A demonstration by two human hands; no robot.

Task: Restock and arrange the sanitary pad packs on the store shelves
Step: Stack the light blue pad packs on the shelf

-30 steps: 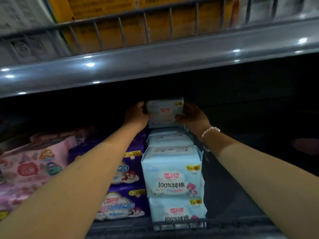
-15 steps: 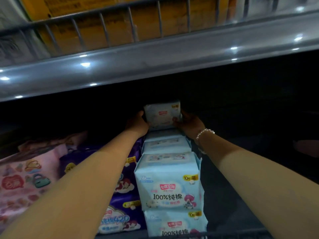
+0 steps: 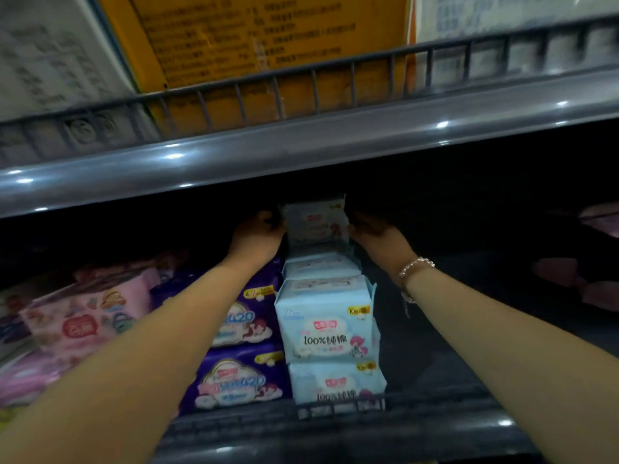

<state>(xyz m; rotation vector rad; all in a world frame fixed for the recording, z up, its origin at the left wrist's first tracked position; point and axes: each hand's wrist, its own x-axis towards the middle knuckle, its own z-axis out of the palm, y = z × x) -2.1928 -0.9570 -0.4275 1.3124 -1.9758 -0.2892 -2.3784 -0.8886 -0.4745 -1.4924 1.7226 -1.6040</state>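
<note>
Fingers of the left hand [image 3: 256, 237] and right hand [image 3: 375, 231] clasp the rearmost light-blue pad pack [image 3: 315, 222] (upright, deep in shadow); a crooked release could topple it forward.

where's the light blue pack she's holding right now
In the head view, the light blue pack is deep in the lower shelf, centre frame, held between the left hand and right hand, at the back of the light blue row.
</note>
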